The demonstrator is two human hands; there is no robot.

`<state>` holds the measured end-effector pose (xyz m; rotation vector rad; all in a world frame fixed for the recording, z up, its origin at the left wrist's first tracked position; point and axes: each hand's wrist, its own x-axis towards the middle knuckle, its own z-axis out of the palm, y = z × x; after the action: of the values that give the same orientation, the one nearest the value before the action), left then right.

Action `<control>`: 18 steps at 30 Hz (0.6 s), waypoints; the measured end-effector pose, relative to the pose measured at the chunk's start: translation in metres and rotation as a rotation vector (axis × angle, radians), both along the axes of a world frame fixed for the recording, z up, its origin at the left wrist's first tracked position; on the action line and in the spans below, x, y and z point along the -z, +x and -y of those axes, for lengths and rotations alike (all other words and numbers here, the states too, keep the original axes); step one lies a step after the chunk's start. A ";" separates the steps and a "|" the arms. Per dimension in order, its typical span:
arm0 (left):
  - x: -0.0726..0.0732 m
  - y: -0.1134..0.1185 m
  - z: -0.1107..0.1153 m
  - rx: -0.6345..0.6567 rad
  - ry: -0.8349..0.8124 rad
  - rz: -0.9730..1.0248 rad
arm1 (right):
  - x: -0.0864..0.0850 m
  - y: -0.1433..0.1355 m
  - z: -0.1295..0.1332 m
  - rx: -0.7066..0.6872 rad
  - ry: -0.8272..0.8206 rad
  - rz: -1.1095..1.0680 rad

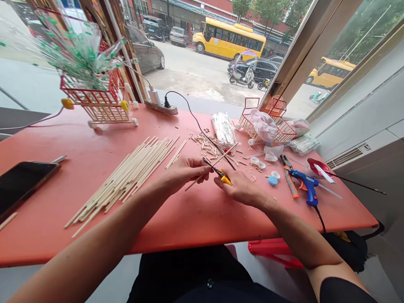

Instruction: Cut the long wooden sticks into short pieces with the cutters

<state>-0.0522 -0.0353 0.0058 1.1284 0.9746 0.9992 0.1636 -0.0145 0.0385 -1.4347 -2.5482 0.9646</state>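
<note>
My left hand [191, 171] is closed around a thin wooden stick [225, 154], which slants up and to the right past the fingers. Its lower end sticks out below that hand. My right hand [236, 185] grips yellow-and-black handled pliers [225, 179]. Their dark jaws point left and meet the stick beside my left fingertips; whether they are closed on it I cannot make out. Left of my hands lies a spread of long wooden sticks [126, 176]. Beyond the hands are many short cut pieces [206, 145] of stick.
A red-and-wood miniature cart [97, 105] holds plastic-wrapped stems at the back left; a similar cart [277, 130] stands back right. A blue glue gun [307, 185], orange-handled pliers [290, 183] and caps lie right. A black cable [202, 122] crosses the table. A phone [25, 183] lies left.
</note>
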 end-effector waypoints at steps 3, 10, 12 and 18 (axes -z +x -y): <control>0.000 -0.003 -0.001 0.018 -0.007 -0.002 | -0.001 0.001 0.000 -0.002 0.011 -0.001; -0.008 -0.013 -0.002 0.050 -0.029 0.284 | -0.003 0.005 0.004 -0.077 -0.090 -0.270; -0.008 -0.012 0.000 0.102 -0.011 0.310 | -0.002 0.004 0.006 -0.098 -0.128 -0.306; -0.004 -0.008 0.001 0.144 0.048 0.279 | 0.004 0.000 0.009 -0.101 -0.176 -0.319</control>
<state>-0.0597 -0.0366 0.0094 1.0493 0.6400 1.0346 0.1640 -0.0235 0.0344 -1.0873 -2.3675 1.3420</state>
